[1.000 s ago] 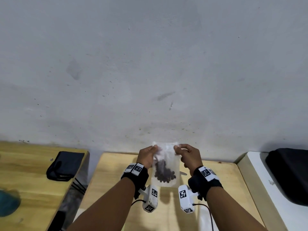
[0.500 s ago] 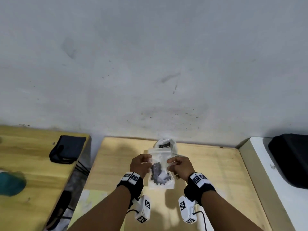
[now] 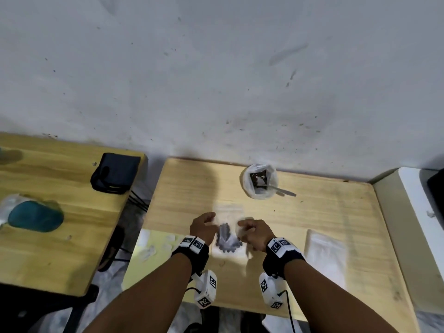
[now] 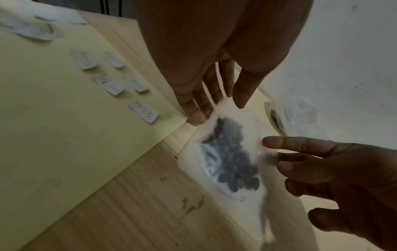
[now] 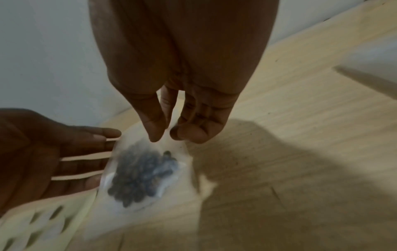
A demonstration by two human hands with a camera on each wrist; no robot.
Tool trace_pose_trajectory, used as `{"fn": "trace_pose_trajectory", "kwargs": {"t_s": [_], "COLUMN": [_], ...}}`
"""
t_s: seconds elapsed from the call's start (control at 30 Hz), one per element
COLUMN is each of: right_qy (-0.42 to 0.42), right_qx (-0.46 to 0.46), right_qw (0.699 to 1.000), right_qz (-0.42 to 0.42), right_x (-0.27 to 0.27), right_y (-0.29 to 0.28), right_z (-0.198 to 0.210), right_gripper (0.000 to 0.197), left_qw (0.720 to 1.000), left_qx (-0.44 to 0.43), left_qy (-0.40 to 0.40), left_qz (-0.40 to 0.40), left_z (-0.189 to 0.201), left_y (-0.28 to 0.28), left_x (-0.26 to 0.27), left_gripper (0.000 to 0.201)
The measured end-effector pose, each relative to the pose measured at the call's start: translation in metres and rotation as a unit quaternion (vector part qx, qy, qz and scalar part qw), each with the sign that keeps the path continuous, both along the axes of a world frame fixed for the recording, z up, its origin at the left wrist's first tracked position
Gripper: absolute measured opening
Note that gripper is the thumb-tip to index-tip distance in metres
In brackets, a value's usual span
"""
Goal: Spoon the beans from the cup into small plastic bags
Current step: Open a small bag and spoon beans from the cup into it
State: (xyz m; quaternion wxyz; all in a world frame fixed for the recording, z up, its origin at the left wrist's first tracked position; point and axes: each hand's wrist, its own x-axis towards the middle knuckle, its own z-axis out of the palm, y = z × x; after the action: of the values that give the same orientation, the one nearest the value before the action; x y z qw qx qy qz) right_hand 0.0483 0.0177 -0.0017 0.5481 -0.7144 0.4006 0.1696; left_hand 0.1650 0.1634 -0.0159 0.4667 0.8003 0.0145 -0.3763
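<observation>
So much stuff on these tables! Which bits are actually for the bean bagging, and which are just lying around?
For the job:
- bag of beans, between the left hand and right hand
- cup with the spoon in it
- spare bags

Just lying about:
- black pouch
- teal thing
- yellow sheet of stickers

Clear bag [image 3: 227,233] of dark beans [image 3: 225,237] lies flat, blurred, on table.

Left hand [image 3: 203,228] fingers straight, right hand [image 3: 254,233] fingers loosely extended, forearms parallel
</observation>
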Motion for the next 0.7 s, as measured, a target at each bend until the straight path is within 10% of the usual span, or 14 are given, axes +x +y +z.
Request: {"fn": "trace_pose_trajectory", "kwargs": {"t_s": [0.17, 0.33, 0.7], "right_qy": [0.001, -0.06, -0.008], "right_qx": [-0.082, -0.113, -0.179], "right_qw": [0.994, 0.988, 0.936], "right_qz": [0.07, -0.082, -0.303], "right_x": [0.001, -0.017, -0.151], "right_y": [0.005, -0.002, -0.085], "right_z": [-0.004, -0.007, 0.005], "right_gripper": [0.046, 0.027, 0.014], "left_qw": [0.998, 0.991, 0.981], "left_qx": [0.037, 0.025, -0.039], "left_qy": [-0.027, -0.123, 0.031], "left_qz": [-0.041, -0.054, -0.185], "left_z": [0.002, 0.01, 0.006], "left_y": [0.0, -0.02, -0.111], "left_x": [0.006, -0.004, -0.097], "left_gripper": [0.041, 0.02, 0.013]}}
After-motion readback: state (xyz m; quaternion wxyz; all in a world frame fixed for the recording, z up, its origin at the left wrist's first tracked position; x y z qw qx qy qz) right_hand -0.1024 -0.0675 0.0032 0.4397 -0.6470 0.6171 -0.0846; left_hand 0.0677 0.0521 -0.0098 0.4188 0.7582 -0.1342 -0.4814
